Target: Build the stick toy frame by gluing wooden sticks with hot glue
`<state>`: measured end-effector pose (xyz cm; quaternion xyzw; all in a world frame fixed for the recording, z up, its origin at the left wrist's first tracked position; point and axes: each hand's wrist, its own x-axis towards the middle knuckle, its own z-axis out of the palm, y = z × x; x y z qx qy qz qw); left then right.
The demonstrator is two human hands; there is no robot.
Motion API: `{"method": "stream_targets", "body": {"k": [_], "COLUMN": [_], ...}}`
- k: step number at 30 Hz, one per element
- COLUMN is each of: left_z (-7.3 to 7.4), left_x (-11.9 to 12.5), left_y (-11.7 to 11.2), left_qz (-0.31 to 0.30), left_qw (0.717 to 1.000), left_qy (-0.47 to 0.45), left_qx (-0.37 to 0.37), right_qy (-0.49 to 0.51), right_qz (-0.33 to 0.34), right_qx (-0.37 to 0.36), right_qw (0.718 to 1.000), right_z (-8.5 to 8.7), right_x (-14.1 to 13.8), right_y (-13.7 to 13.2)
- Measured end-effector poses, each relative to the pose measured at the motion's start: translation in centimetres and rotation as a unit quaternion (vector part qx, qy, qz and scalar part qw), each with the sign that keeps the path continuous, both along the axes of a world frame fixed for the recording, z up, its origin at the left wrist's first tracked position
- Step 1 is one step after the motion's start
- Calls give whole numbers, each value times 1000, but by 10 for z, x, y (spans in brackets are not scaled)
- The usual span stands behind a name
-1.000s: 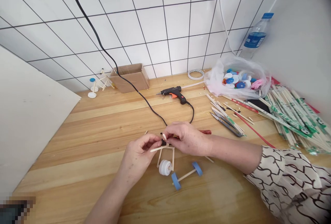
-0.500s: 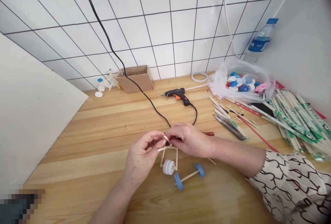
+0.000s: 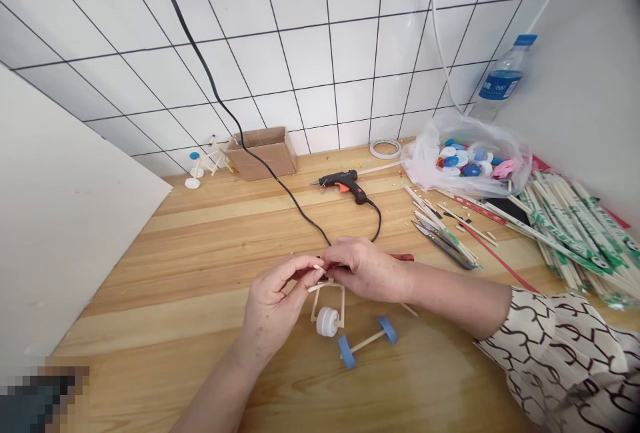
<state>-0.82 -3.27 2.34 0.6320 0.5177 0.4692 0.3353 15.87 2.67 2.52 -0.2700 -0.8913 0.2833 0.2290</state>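
Note:
My left hand (image 3: 275, 296) pinches a short pale wooden stick (image 3: 319, 268) between thumb and fingertips. Pressed close to it, the closed fingers of my right hand (image 3: 367, 270) hide whatever they grip. Just beneath both hands is a small wooden stick frame (image 3: 343, 306), with a white bottle-cap wheel (image 3: 327, 322) between its two legs. Nearer to me lies a wooden axle (image 3: 367, 341) with a blue cap (image 3: 347, 352) at each end. From behind my right hand a dark red piece (image 3: 403, 257) sticks out, mostly covered.
A black glue gun (image 3: 345, 183) lies beyond my hands, its cord running toward them. Snips (image 3: 445, 246) and loose sticks lie to the right, beside wrapped chopsticks (image 3: 575, 233) and a bag of caps (image 3: 425, 160). A cardboard box (image 3: 265, 156) and tape roll (image 3: 385, 148) are near the wall.
The short stick between my fingertips has tilted slightly and shifted a little. Both hands otherwise stay in nearly the same place.

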Motion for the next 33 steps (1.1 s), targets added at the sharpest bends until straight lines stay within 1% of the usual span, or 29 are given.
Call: {"method": "stream_targets", "body": {"k": [3, 6, 11, 15, 19, 21, 27, 33], "left_z": [0, -1, 0, 2, 3, 2, -1, 2], "left_x": [0, 0, 0, 1, 0, 0, 0, 2], "left_y": [0, 1, 0, -1, 0, 0, -1, -2], "left_qz": [2, 7, 15, 7, 3, 0, 0, 4], "left_qw": [999, 998, 997, 997, 997, 997, 999, 997], "left_qy": [28, 55, 70, 64, 62, 61, 46, 63], "left_qx": [21, 39, 39, 32, 38, 37, 27, 33], "right_qy": [3, 5, 2, -6, -74, -104, -161, -226], "right_qz": [-7, -29, -98, -165, -244, -270, -320, -337], "right_qx": [-6, -10, -19, -15, -1, -1, -3, -15], "right_qw": [1000, 1000, 995, 986, 967, 957, 934, 914], "right_z": [2, 4, 8, 14, 19, 19, 16, 9], "right_x": [3, 8, 14, 21, 29, 34, 43, 31], "right_y": [2, 5, 13, 26, 46, 57, 82, 104]}}
